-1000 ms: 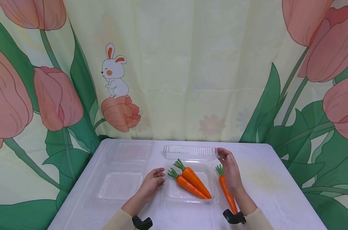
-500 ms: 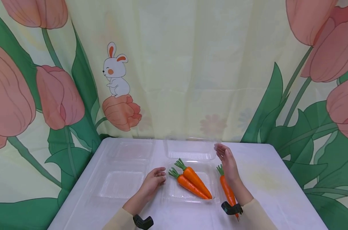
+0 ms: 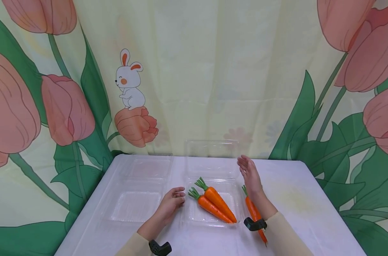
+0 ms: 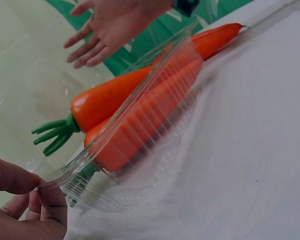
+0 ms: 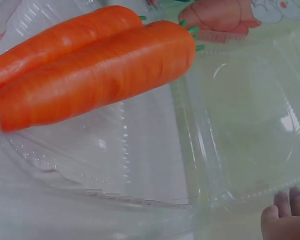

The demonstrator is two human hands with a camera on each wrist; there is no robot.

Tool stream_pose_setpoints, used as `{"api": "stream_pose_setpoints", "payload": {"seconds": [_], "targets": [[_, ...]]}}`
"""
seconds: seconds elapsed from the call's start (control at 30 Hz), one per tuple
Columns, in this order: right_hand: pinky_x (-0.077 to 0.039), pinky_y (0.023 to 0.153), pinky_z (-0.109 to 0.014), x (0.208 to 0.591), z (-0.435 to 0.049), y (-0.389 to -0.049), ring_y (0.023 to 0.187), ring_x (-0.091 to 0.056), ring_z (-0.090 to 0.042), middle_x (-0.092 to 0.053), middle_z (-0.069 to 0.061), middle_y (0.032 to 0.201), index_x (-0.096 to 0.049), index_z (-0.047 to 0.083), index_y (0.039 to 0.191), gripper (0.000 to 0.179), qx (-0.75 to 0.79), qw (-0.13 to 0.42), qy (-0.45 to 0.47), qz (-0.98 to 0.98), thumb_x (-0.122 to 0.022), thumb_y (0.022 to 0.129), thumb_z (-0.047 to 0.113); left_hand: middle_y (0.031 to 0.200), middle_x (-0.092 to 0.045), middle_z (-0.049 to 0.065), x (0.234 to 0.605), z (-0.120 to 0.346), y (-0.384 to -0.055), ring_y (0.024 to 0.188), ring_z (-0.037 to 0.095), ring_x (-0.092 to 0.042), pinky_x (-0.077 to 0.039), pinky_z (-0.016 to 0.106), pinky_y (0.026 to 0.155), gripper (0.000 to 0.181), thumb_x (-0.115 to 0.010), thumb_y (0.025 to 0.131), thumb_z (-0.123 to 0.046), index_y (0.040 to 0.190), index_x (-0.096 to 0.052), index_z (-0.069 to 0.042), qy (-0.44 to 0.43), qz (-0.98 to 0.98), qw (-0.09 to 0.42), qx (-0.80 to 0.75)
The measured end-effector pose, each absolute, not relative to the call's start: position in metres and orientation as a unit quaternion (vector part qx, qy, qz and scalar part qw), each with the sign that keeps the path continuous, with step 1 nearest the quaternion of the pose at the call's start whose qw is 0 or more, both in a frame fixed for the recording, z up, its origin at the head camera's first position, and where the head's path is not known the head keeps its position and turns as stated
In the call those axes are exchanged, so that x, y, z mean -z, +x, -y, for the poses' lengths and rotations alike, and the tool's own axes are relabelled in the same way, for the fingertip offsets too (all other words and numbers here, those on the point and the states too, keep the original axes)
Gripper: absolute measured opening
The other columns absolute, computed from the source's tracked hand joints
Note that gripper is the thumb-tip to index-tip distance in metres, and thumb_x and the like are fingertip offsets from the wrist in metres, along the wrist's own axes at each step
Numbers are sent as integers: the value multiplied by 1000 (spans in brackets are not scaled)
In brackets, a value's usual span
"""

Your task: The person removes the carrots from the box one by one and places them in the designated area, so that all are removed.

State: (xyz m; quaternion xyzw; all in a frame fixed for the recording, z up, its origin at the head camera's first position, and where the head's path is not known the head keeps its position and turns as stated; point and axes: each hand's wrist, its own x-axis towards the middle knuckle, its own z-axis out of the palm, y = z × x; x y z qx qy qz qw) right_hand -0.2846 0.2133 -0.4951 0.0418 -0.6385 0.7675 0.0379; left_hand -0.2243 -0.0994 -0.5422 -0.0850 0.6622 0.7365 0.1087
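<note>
One loose carrot (image 3: 252, 209) lies on the desk (image 3: 293, 220) at 3 o'clock from the clear box (image 3: 195, 214). At 9 o'clock, the left hand (image 3: 171, 203) pinches the box rim (image 4: 81, 162); two carrots (image 3: 218, 201) lie inside. At 2 o'clock, the right hand (image 3: 251, 176) has straight fingers, just beside the raised lid (image 3: 211, 163) at 12 o'clock.

Soft, even light with faint shadows fills the fairly sharp head view. The left wrist view is dimmer, a soft grey shadow falling beside the clear ribbed plastic container (image 4: 149, 120) on the white cloth (image 4: 260, 150). In the hazy right wrist view, white glare spots the transparent rectangular lid (image 5: 250, 110); the lower-left foreground blurs.
</note>
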Motion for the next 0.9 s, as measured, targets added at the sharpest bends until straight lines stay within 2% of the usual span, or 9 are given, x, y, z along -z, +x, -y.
{"api": "stream_pose_setpoints", "payload": {"seconds": [0.17,0.4,0.5,0.73,0.9], "targets": [[-11,130,-44,495,-211,-290,154,-25,-34,-27,-18,162,-20,1,160,68,-784,28,29,620,-26,111,48,114,-57,12,544,100,-225,88,18,-54,-54,28,80,50,-57,94,6,143,-44,8,-78,-657,110,-741],[-11,130,-41,498,-211,-298,155,-24,-33,-39,0,145,-21,0,158,63,-803,17,14,595,-27,112,43,113,-56,11,543,100,-225,87,18,-53,-53,25,77,50,-57,93,6,142,-44,8,-74,-651,109,-748],[-11,130,-39,499,-211,-302,156,-24,-31,-40,2,143,-23,2,157,61,-804,10,0,594,-29,112,43,112,-57,11,543,100,-225,87,18,-53,-53,25,77,50,-57,93,6,141,-45,7,-77,-650,108,-748],[-11,130,-41,500,-212,-309,158,-21,-31,-28,-15,163,-22,2,158,61,-795,-5,-18,606,-31,112,41,112,-57,12,544,98,-226,88,19,-54,-54,25,77,48,-57,92,7,139,-46,6,-86,-651,108,-746],[-11,130,-43,503,-212,-313,158,-19,-36,-19,-24,167,-20,-2,159,62,-793,-7,-17,609,-25,113,39,112,-57,12,543,98,-226,88,19,-53,-53,25,76,49,-57,92,7,139,-46,6,-89,-649,105,-748]]}}
